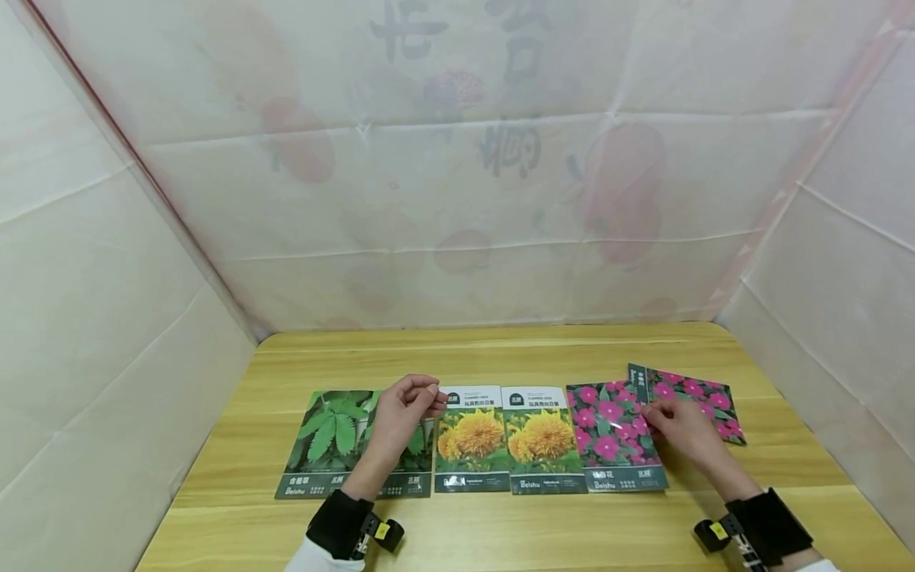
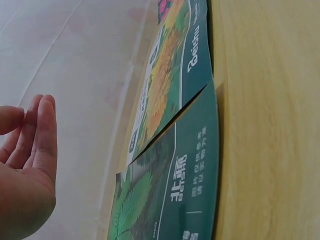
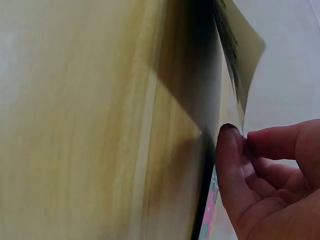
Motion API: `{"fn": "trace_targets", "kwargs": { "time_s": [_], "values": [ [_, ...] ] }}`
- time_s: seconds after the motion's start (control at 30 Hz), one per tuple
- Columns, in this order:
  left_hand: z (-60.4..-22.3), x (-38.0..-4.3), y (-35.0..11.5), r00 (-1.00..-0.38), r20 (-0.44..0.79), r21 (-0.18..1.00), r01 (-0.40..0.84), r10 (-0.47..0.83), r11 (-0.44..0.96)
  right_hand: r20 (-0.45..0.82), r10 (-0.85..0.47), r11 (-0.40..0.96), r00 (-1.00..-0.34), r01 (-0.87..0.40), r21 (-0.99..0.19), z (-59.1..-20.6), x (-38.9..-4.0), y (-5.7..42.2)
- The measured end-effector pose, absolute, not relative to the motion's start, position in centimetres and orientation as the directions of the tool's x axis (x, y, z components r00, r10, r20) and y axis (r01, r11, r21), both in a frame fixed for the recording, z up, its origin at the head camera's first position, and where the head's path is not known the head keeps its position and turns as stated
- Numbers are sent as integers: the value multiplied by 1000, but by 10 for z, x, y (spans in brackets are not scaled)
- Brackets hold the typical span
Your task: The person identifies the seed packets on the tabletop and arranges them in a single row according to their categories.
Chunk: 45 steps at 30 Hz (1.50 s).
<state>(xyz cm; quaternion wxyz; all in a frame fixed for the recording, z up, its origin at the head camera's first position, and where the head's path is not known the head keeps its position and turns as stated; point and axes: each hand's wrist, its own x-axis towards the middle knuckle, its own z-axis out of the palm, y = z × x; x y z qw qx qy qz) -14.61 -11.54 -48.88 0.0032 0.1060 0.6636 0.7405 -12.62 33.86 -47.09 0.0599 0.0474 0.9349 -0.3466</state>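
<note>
My right hand [image 1: 688,433] pinches the right edge of a seed packet with pink flowers [image 1: 606,421] between thumb and fingertips. In the right wrist view this packet [image 3: 246,52] is lifted at that side and casts a shadow on the wood. Beside it, partly behind my right hand, a second pink-flower packet [image 1: 704,395] lies askew. My left hand [image 1: 396,413] hovers over the green-leaf packets [image 1: 332,437], holding nothing; in the left wrist view its fingers [image 2: 46,135] extend loosely, apart from the packets. Two yellow-flower packets [image 1: 472,437] lie side by side between the hands.
The packets form a row across the wooden table [image 1: 472,528]. Pale cloth walls with faint lettering [image 1: 457,199] enclose the table at the back and both sides. A black strap with a small camera [image 1: 386,534] sits on each wrist.
</note>
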Motion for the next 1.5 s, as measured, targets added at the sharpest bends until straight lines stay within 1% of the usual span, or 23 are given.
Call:
{"fn": "trace_targets", "kwargs": {
  "time_s": [0.13, 0.27, 0.4, 0.5, 0.67, 0.77, 0.87, 0.97, 1.07, 1.13, 1.2, 1.3, 1.5],
  "values": [
    [-484, -145, -115, -989, 88, 991, 74, 122, -111, -135, 32, 787, -990, 108, -608, -473, -128, 339],
    [-482, -145, -116, -991, 70, 992, 58, 114, -108, -137, 21, 794, -990, 100, -600, -473, -129, 340],
    [-483, -145, -119, -994, 51, 994, 41, 97, -100, -97, 21, 820, -995, 72, -568, -470, -130, 345],
    [-483, -146, -121, -995, 46, 995, 38, 84, -97, -18, 22, 860, -1000, 28, -509, -462, -133, 351],
    [-484, -147, -126, -996, 50, 994, 42, 76, -101, 157, 26, 924, -987, -36, -380, -457, -149, 369],
    [-485, -146, -128, -996, 54, 995, 48, 75, -89, 208, 12, 943, -978, -59, -328, -456, -159, 380],
    [-486, -145, -130, -996, 59, 996, 53, 70, -74, 177, 2, 954, -984, -51, -296, -453, -166, 390],
    [-487, -146, -132, -997, 57, 996, 52, 61, -74, 97, 7, 965, -995, -18, -261, -449, -170, 398],
    [-487, -146, -134, -997, 50, 996, 46, 51, -78, -10, 30, 972, -1000, 31, -232, -450, -172, 408],
    [-487, -146, -135, -998, 44, 996, 40, 46, -85, -47, 30, 976, -998, 40, -215, -452, -171, 414],
    [-488, -145, -137, -998, 43, 996, 39, 44, -85, -80, 27, 975, -996, 44, -216, -456, -171, 419],
    [-489, -145, -139, -998, 45, 996, 41, 42, -84, -96, 19, 977, -995, 39, -208, -463, -170, 426],
    [-489, -144, -141, -998, 43, 997, 40, 35, -68, -161, 4, 970, -987, 43, -241, -472, -176, 437]
  ]
}}
